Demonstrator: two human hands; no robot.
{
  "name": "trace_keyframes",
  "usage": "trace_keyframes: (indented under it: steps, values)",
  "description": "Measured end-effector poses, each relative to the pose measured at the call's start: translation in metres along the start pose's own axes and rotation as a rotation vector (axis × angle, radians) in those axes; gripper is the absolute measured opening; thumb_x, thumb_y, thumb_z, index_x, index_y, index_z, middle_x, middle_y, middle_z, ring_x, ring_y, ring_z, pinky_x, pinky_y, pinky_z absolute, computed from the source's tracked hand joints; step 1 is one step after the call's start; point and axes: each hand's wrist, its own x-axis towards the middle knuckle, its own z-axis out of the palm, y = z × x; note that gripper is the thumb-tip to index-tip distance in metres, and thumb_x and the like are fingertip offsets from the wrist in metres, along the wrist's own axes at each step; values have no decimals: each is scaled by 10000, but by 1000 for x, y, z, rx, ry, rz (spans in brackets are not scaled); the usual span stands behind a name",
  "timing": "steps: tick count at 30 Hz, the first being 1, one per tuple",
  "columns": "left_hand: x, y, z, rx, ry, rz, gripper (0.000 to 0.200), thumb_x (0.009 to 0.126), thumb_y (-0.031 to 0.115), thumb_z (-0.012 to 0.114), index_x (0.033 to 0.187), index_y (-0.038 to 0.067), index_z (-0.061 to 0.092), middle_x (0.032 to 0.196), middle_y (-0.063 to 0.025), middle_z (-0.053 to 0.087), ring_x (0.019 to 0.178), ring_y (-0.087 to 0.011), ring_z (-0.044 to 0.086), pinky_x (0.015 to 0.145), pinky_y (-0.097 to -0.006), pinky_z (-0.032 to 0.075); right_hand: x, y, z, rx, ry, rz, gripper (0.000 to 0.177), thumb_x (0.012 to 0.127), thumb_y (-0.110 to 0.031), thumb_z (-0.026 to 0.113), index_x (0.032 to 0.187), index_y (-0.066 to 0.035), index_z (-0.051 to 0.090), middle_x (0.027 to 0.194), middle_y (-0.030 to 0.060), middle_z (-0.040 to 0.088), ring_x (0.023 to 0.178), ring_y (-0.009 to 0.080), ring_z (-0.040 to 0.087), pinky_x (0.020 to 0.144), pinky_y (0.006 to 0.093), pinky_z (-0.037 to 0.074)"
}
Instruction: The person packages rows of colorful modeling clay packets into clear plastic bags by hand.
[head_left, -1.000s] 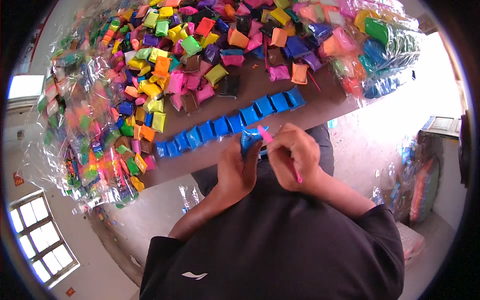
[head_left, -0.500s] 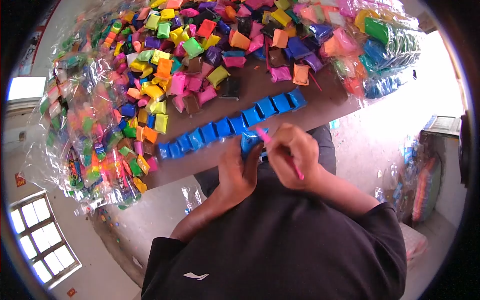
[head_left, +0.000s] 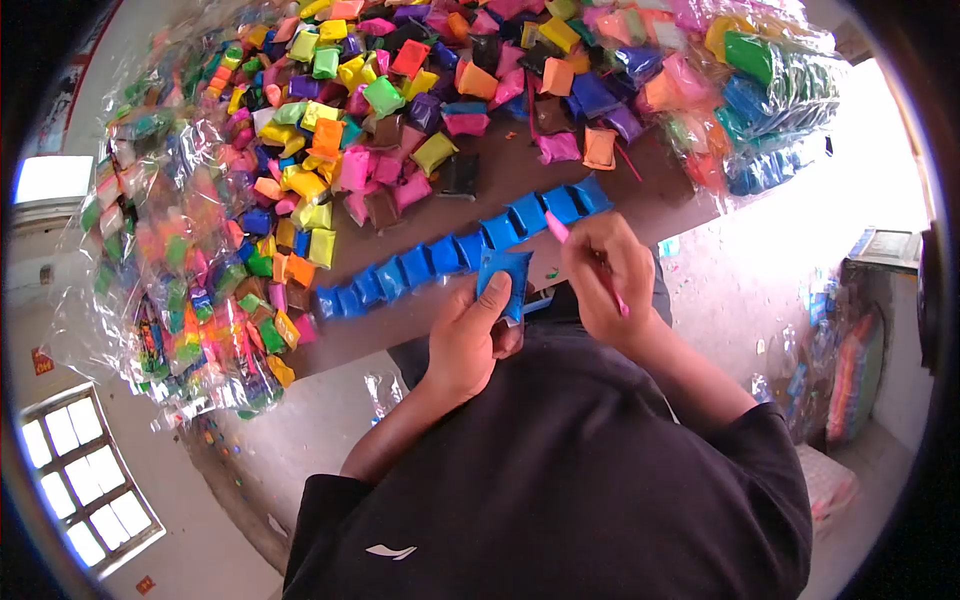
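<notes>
A small blue clay packet (head_left: 510,272) stands upright in my left hand (head_left: 463,345), pinched between thumb and fingers just in front of my shirt. My right hand (head_left: 607,280) is closed around a slim pink stick-like tool (head_left: 557,227); its tip points up and left, and its other end shows below the fist. That tip overlaps the right part of a row of blue packets (head_left: 445,256) in this view. The row runs diagonally along the near part of the brown table (head_left: 480,205), just beyond both hands.
A large heap of colourful small packets (head_left: 385,95) covers the far side of the table. Clear plastic bags of packets lie at the left (head_left: 180,220) and right (head_left: 765,100). More bagged items (head_left: 850,375) stand on the floor at the right.
My right hand has moved right and up with the pink tool, away from the packet. My left hand has turned the blue packet, so more of its flat face shows.
</notes>
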Motion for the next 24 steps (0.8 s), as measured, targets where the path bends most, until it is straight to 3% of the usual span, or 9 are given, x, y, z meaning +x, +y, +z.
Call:
trace_keyframes:
  steps: [3, 5, 6, 7, 10, 13, 15, 21, 24]
  values:
    - [-2, 6, 13, -24, 84, -58, 353, 1088, 375, 526, 1035, 34, 602, 633, -32, 519, 457, -119, 389, 476, -283, 298, -1, 2, 3, 59, -76, -275, 152, 874, 21, 662, 1020, -6, 630, 857, 121, 669, 679, 227, 653, 615, 349, 519]
    - [1, 4, 4, -51, -24, -66, 376, 1095, 388, 498, 1026, 31, 590, 595, -35, 476, 448, -123, 362, 474, -287, 283, -3, 10, 6, 46, -56, -128, 152, 882, 12, 661, 1030, -7, 633, 842, 121, 663, 687, 216, 644, 636, 333, 513]
    - [1, 4, 0, -81, -125, -70, 400, 1102, 402, 470, 1016, 27, 579, 556, -37, 432, 439, -126, 336, 472, -290, 269, -2, 11, 8, -22, 50, 198, 126, 917, 8, 644, 1042, -8, 638, 814, 113, 652, 706, 186, 634, 656, 319, 507]
    - [2, 5, 0, -83, -123, -66, 400, 1102, 402, 470, 1016, 27, 579, 556, -37, 432, 439, -126, 336, 472, -290, 269, 2, 17, 6, 23, 85, 294, 142, 968, -1, 619, 1107, -2, 645, 791, 102, 642, 729, 142, 622, 667, 298, 502]
    - [-3, 5, 0, -138, -174, -58, 402, 1074, 427, 543, 1003, 34, 589, 617, -18, 464, 464, -113, 362, 479, -282, 283, 1, 15, 5, 78, 11, 180, 168, 994, -9, 614, 1155, 4, 659, 829, 97, 654, 752, 113, 616, 686, 286, 504]
    - [-3, 6, 9, -35, -90, -25, 403, 1101, 414, 461, 1011, 37, 567, 524, -28, 388, 435, -123, 308, 468, -291, 260, -2, 3, 4, 254, -134, 253, 170, 996, -26, 631, 1155, 15, 676, 906, 91, 678, 810, 111, 638, 731, 285, 518]
    - [-6, 8, 12, -48, -22, -34, 358, 1085, 395, 521, 1038, 45, 584, 577, -18, 447, 447, -107, 335, 467, -280, 269, 0, -5, 2, 531, -225, 423, 161, 984, -45, 663, 1125, 26, 688, 982, 80, 692, 880, 118, 657, 780, 288, 528]
    - [-6, 3, 1, 54, -39, -45, 374, 1031, 412, 645, 1102, 46, 630, 780, -13, 590, 527, -67, 461, 464, -235, 317, 3, 8, -5, 439, -302, 311, 213, 940, -77, 737, 1125, 26, 713, 988, 83, 707, 913, 130, 667, 809, 293, 531]
    - [-5, 0, -15, 287, -128, -66, 504, 1051, 533, 540, 1118, 42, 635, 861, -44, 639, 568, -83, 534, 478, -237, 364, 5, 11, -13, 314, -359, 220, 179, 928, -73, 750, 1083, 17, 739, 1007, 95, 717, 909, 144, 673, 805, 301, 530]
